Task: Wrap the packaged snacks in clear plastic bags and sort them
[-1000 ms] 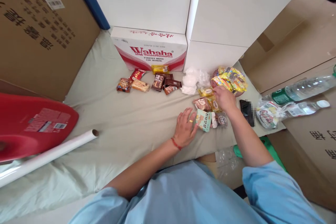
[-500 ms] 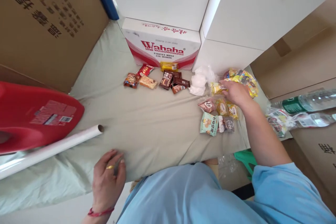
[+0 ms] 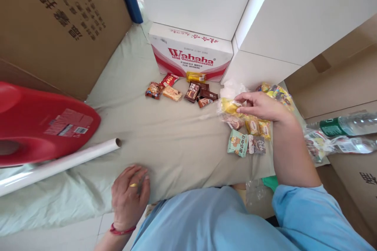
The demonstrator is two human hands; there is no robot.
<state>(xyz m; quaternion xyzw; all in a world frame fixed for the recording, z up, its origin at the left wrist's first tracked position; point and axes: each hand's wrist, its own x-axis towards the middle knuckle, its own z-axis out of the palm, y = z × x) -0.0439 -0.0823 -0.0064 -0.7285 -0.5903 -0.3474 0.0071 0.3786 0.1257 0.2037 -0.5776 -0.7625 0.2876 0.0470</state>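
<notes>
carton (image 3: pixel 191 55): "Wahaha PURIFIED WATER FOR DRINKING" | brown packet (image 3: pixel 192 91): "COCOA" | cardboard box (image 3: pixel 59 27): "温馨提示"

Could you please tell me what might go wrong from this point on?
The yellow packet could slip, as the right hand appears to hold it only by thumb and fingertips. That hand might nudge the pinkish packet close by, and its wrist could brush the gold packets beside it.
</notes>
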